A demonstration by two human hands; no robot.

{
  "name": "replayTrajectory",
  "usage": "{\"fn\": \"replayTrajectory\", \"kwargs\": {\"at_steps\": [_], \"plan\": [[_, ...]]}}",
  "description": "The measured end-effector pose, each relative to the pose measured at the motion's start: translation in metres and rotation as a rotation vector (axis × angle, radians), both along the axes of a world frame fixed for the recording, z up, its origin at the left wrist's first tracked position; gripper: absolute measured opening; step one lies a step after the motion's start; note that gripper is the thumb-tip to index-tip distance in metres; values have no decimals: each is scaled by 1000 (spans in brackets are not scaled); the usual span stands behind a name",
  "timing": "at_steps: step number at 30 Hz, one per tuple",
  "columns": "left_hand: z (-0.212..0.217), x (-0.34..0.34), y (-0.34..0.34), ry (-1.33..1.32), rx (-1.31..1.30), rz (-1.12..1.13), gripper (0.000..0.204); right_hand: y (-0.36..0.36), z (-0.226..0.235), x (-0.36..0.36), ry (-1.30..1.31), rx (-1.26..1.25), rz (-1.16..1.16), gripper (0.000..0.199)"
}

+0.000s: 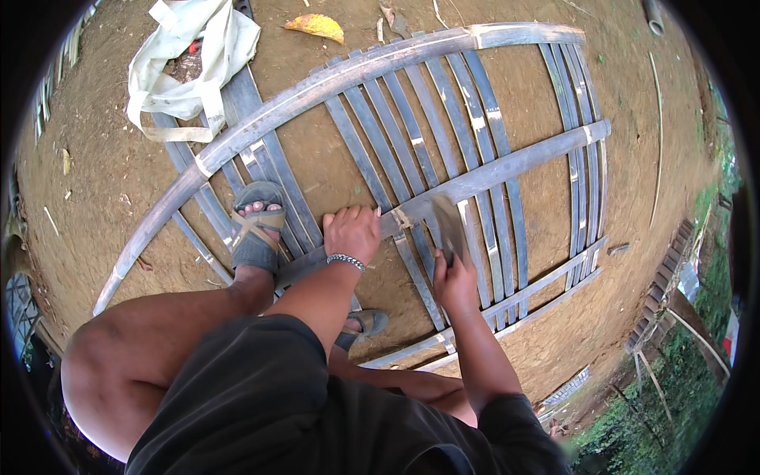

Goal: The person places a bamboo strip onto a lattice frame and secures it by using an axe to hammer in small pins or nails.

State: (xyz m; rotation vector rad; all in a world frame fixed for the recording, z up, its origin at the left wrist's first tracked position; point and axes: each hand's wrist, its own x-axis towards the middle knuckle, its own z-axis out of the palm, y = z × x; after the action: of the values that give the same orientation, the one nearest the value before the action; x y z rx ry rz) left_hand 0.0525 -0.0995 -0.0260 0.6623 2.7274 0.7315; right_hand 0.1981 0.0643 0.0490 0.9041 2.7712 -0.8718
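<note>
Across a frame of grey bamboo slats runs a middle bamboo pole (507, 168). My left hand (352, 234), with a chain bracelet at its wrist, is closed round this pole near its left part. Just right of it, my right hand (456, 282) grips a machete (450, 224) by the handle. The broad dark blade is blurred by motion and is over the pole's lower edge; whether it touches the bamboo I cannot tell. Close to my left hand, a pale notch or joint marks the pole. Several bamboo slats (484, 103) pass crosswise at the pole.
A long curved bamboo pole (317, 83) borders the frame's far side. My sandalled left foot (258, 224) is on the slats, and the other sandal (362, 327) is behind my left forearm. A white bag (176, 95) lies far left, near a yellow leaf (315, 27) on bare soil.
</note>
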Motion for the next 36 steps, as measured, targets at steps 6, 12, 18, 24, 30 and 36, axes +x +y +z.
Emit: {"fn": "replayTrajectory", "kwargs": {"at_steps": [6, 12, 18, 24, 30, 36], "plan": [[0, 5, -3, -60, -34, -13, 29, -2, 5, 10, 147, -53, -79, 53], [-2, 2, -2, -55, -28, -18, 30, 10, 16, 3, 114, -29, -214, 29], [-7, 0, -9, -137, 140, 81, 29, 15, -14, -12, 141, -112, -400, 49], [11, -140, 60, -50, 563, 300, 27, 9, -40, -9, 141, -186, -552, 60], [20, -339, 138, 22, 164, 117, 30, 9, -32, -24, -12, -182, -531, 60], [8, -418, 200, 5, -52, 18, 32, 8, -27, -31, -99, -205, -597, 61]]}}
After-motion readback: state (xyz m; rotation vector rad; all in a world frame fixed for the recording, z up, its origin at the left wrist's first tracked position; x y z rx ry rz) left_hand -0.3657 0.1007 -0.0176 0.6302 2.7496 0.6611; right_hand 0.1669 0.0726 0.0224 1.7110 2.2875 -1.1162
